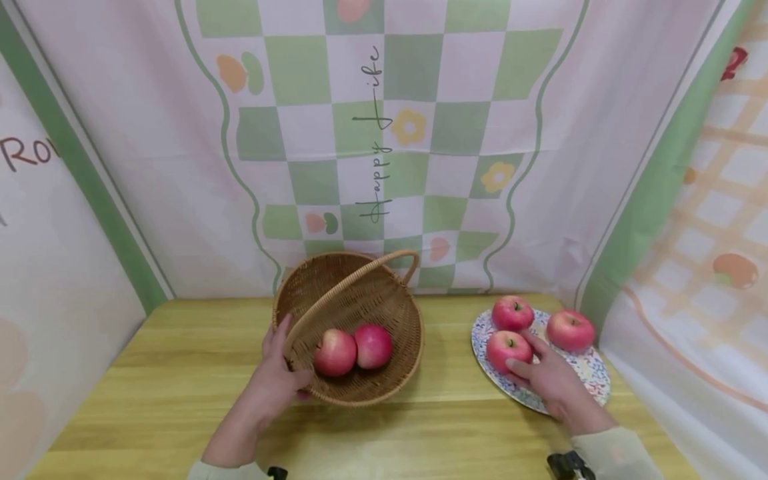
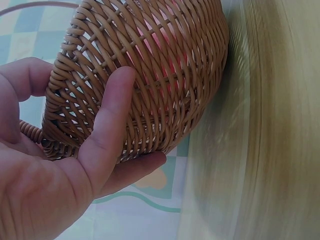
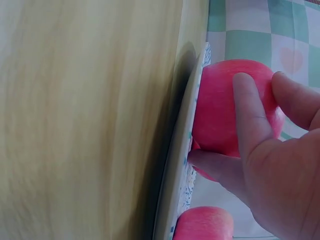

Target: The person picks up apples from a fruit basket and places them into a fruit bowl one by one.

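Note:
My left hand (image 1: pixel 276 380) grips the left side of a brown wicker basket (image 1: pixel 384 293) by its rim, beside one foot of the arched handle. In the left wrist view the thumb (image 2: pixel 107 122) lies along the woven outer wall. Two red apples, one paler (image 1: pixel 335 353) and one deeper pink (image 1: pixel 373 346), sit together inside the basket. At the right, my right hand (image 1: pixel 555 380) holds the front apple (image 1: pixel 503 351) on a patterned plate (image 1: pixel 591 373), its thumb and fingers around the fruit. Part of that apple is hidden by the fingers in the right wrist view.
Two more apples, one at the back (image 1: pixel 513 313) and one at the right (image 1: pixel 571 331), rest on the plate. A wooden table (image 1: pixel 180 380) carries everything. Behind it hangs a checkered cloth (image 1: pixel 360 133), close to the basket's back, with further cloth on both sides.

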### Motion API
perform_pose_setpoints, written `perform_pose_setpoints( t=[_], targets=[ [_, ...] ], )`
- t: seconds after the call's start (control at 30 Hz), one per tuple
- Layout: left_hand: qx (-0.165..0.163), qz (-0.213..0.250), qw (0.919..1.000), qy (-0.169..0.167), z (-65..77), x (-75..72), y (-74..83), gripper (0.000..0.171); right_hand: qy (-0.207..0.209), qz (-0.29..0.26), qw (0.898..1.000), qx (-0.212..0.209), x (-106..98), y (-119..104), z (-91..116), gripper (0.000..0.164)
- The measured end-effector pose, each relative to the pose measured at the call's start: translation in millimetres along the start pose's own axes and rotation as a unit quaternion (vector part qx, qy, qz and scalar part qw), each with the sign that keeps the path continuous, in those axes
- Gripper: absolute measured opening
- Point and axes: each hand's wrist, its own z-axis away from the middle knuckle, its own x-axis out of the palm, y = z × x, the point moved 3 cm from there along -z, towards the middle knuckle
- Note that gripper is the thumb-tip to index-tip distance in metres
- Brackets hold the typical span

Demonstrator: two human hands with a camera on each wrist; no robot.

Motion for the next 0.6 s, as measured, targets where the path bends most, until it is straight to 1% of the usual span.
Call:
perform_pose_setpoints(
  t=[0.27,0.47,0.6],
  targets=[
    [0.000,0.003,1.0000,0.001,-0.8,0.0,0.0,0.109,-0.002,-0.020,1.000,-0.001,1.0,0.4,-0.9,0.085],
    [0.000,0.002,1.0000,0.001,-0.5,-0.1,-0.2,0.109,-0.002,-0.072,0.997,0.006,2.8,0.0,-2.7,0.078],
    [-0.002,0.004,1.0000,0.001,-0.2,-0.3,-0.8,0.109,0.001,-0.100,0.995,0.015,3.5,-0.3,-2.3,0.081]
  ],
)
